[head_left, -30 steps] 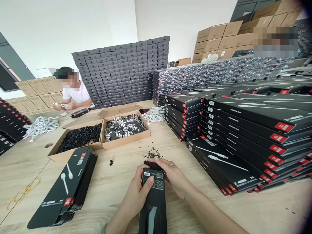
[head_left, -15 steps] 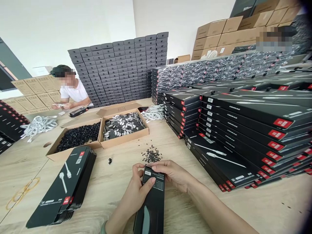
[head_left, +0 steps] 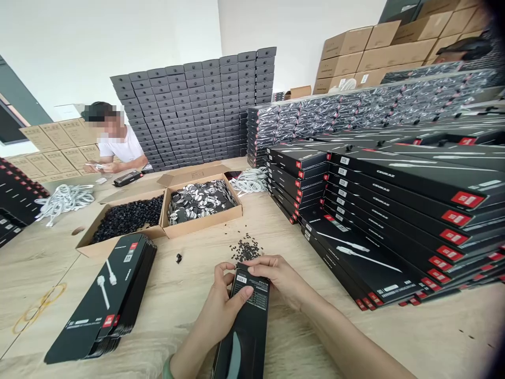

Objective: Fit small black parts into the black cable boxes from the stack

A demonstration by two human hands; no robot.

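Both my hands hold a long black cable box [head_left: 245, 326] that lies lengthwise toward me on the wooden table [head_left: 189, 295]. My left hand [head_left: 221, 304] wraps the box's left side, thumb laid across its printed back panel. My right hand [head_left: 276, 279] grips the far end, fingers curled over the top edge. A small heap of black plastic bits [head_left: 245, 248] lies just beyond the box. One stray black bit [head_left: 179, 258] sits to the left.
A pile of flat black sleeves [head_left: 106, 297] lies at left. Two open cartons hold black bits [head_left: 126, 217] and black-and-white pieces [head_left: 199, 200]. Tall stacks of finished boxes [head_left: 394, 210] fill the right. A seated person [head_left: 116, 145] works at the far left beside white cables [head_left: 65, 199].
The box has tilted slightly, its far end swinging to the right. My hands keep the same grip. The view has shifted a little.
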